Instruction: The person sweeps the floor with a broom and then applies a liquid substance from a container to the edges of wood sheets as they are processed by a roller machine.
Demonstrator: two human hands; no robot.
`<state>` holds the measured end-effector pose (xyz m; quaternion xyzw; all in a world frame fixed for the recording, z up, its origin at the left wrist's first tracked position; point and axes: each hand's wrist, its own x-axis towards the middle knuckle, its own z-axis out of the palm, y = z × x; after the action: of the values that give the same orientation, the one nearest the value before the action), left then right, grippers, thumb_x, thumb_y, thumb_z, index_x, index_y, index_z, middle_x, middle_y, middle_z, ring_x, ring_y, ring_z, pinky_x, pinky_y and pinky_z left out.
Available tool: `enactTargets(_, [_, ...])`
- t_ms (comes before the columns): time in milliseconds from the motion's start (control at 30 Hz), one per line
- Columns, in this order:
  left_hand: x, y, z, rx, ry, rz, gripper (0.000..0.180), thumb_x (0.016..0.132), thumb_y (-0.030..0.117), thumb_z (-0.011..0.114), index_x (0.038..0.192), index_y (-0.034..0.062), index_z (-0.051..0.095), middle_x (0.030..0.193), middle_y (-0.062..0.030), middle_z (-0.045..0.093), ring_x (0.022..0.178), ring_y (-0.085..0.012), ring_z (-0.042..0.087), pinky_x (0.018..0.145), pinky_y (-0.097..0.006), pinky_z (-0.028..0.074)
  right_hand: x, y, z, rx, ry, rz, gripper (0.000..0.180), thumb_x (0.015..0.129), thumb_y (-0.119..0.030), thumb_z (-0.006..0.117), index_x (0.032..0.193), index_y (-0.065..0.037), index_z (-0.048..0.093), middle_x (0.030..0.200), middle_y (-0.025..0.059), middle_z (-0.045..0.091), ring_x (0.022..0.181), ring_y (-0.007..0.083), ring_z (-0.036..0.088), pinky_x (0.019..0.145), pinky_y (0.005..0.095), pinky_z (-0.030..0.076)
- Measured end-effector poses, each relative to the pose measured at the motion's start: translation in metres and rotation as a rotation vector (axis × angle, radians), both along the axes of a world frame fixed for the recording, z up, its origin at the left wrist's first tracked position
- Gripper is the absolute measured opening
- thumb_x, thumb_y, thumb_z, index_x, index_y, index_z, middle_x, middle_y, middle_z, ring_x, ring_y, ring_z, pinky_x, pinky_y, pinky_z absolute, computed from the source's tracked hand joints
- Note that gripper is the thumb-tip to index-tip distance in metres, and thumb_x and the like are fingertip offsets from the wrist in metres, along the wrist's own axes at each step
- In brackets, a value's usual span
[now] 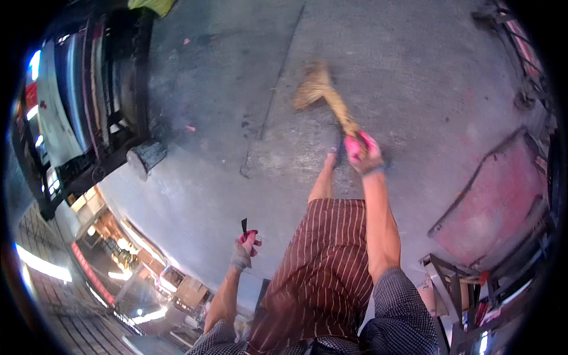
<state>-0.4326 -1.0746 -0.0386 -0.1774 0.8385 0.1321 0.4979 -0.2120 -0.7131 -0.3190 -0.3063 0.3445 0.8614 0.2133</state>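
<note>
My right hand (364, 154), in a glove with pink fingers, is closed round the handle of a short straw broom (337, 109). The broom reaches out ahead over the grey floor (225, 89), and its spread bristle end is blurred. My left hand (245, 247), gloved the same way, is held off to the left with its fingers closed. From it a small, flat black strip (244, 226) sticks up; its exact kind cannot be made out. A brown striped apron (325, 248) covers my front, with a bare foot showing past its edge.
A dark rack hung with cloths (62, 106) stands at left, a grey cylinder (147, 160) at its foot. A reddish panel (488, 201) lies at right, above a dark metal frame (455, 287). Cardboard boxes (192, 291) sit lower left. Small pink scraps (190, 128) dot the floor.
</note>
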Motion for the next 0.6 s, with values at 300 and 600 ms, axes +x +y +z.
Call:
enactTargets(300, [-0.029, 0.059, -0.031, 0.173, -0.15, -0.164, 0.041, 0.095, 0.039, 0.054, 0.118, 0.0055, 0.059, 0.079, -0.0119, 0.067, 0.043, -0.0112, 0.046, 0.04, -0.027, 0.037, 0.323, 0.017, 0.107, 0.098, -0.639, -0.275, 0.035, 0.091, -0.035, 0.06, 0.099, 0.0, 0.059, 0.074, 0.0038, 0.058, 0.053, 0.0104, 0.05, 0.042, 0.0224, 0.042])
enactTargets(600, [-0.031, 0.138, -0.025, 0.25, -0.122, -0.307, 0.038, 0.097, 0.037, 0.054, 0.115, 0.0043, 0.062, 0.076, -0.0128, 0.068, 0.038, -0.014, 0.051, 0.037, -0.028, 0.042, 0.103, 0.065, 0.099, 0.238, -0.059, -0.29, 0.034, 0.091, -0.034, 0.056, 0.092, 0.0, 0.054, 0.069, 0.0042, 0.055, 0.048, 0.0133, 0.05, 0.037, 0.0237, 0.04])
